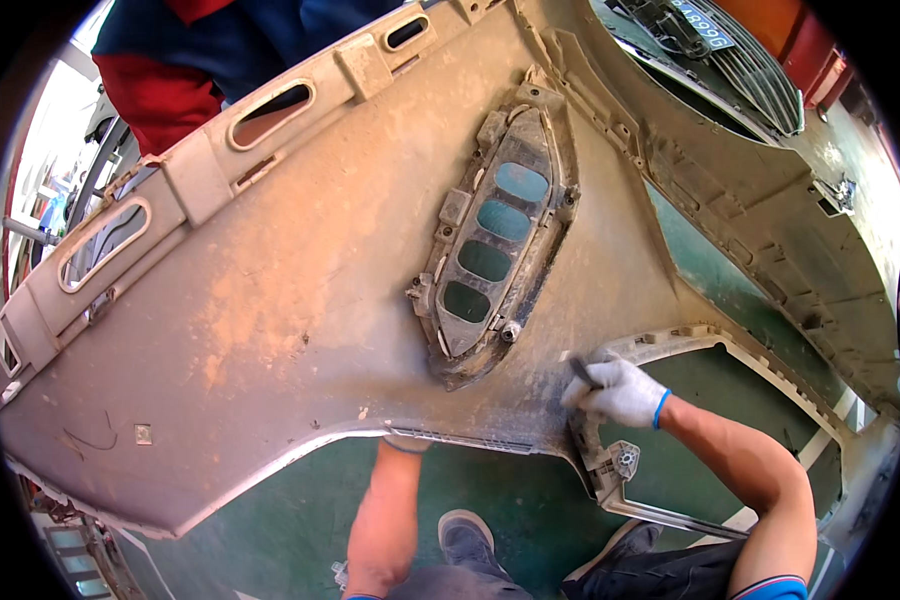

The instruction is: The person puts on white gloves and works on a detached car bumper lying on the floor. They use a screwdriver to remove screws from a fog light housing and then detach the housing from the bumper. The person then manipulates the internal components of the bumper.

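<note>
A large dirt-coated plastic bumper cover (250,390) spans the view, inner side up, with a slotted rail along its upper left edge. A vent insert (498,228) with several openings is fixed near its middle. My right hand (620,392), in a white glove with blue cuff, is closed around a small dark tool (583,372) beside a curved frame section (670,345) at lower right. Just below it is a bracket (622,460). My left hand (406,444) reaches under the lower edge of the cover, its fingers hidden.
A person in navy and red (155,100) stands beyond the upper left edge. A grille with a plate (770,80) lies at upper right near a red structure (810,45). My shoes (465,540) are on the green floor (300,510). More parts (75,560) lie at lower left.
</note>
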Motion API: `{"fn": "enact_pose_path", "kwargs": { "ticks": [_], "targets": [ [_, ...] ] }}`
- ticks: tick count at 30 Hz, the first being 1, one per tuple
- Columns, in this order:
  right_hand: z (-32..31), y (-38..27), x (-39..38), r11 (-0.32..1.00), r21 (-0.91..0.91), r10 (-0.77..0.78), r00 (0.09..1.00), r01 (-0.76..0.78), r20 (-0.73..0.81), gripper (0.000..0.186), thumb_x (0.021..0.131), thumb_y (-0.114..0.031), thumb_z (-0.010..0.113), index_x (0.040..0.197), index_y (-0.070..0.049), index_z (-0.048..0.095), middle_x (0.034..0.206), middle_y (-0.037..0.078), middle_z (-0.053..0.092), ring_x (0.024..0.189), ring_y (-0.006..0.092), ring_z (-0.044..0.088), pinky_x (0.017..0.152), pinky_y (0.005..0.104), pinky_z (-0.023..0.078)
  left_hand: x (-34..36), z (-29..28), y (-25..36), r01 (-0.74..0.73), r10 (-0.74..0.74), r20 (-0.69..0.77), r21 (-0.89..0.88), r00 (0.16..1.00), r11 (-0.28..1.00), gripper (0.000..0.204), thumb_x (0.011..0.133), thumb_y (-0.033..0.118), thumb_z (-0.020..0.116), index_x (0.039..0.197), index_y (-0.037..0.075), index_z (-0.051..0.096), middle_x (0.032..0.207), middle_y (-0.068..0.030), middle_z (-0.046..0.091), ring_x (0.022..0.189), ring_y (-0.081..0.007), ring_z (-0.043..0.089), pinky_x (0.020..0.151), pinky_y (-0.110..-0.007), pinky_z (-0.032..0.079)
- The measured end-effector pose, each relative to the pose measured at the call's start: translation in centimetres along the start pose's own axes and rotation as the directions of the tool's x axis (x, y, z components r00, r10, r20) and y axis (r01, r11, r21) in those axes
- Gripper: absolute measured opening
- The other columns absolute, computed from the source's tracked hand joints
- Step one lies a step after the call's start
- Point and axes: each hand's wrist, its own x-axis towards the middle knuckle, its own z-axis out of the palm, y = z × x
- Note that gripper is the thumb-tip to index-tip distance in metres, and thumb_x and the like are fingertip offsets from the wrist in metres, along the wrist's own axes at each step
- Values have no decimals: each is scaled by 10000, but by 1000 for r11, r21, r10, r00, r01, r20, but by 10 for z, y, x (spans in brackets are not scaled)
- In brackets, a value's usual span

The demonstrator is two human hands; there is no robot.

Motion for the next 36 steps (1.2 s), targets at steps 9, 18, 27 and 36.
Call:
{"fn": "enact_pose_path", "kwargs": {
  "ticks": [9, 18, 27, 36],
  "targets": [
    [96, -9, -35, 374, -855, -516, 847, 359, 131, 384, 877, -358, 749, 1088, -83, 584, 861, 132, 658, 703, 371, 714, 561, 507, 548, -69, -21, -16, 61, -9, 263, -187, 965, 980, 777, 975, 777, 426, 1443, 179, 590, 1548, -120, 548, 1431, -385, 468, 1195, -652, 339],
    [123, -2, -11, 276, -925, -585, 809, 261, 54, 312, 915, -304, 720, 1114, -86, 622, 780, 131, 691, 626, 351, 702, 503, 495, 515, -80, 34, -6, -35, 58, 120, -182, 991, 983, 550, 1024, 600, 528, 1315, 146, 635, 1301, -73, 673, 1219, -308, 610, 1070, -525, 494],
    [136, -22, -27, 329, -912, -645, 764, 245, -27, 193, 811, -137, 862, 933, -77, 724, 733, 116, 670, 654, 338, 694, 573, 423, 536, -66, 55, 3, -70, 101, 272, -119, 957, 990, 429, 1114, 413, 533, 1380, 81, 589, 1209, -47, 656, 1146, -215, 625, 1056, -381, 502],
    [135, -39, -63, 259, -964, -557, 825, 67, -93, 298, 779, -57, 815, 1072, -72, 756, 849, 98, 741, 696, 263, 711, 627, 375, 569, -103, 37, -17, -536, 275, 635, 263, 722, 802, 714, 998, 304, 658, 1537, -97, 417, 1361, -317, 603, 1287, -382, 621, 1092, -424, 485]
  ]
}}
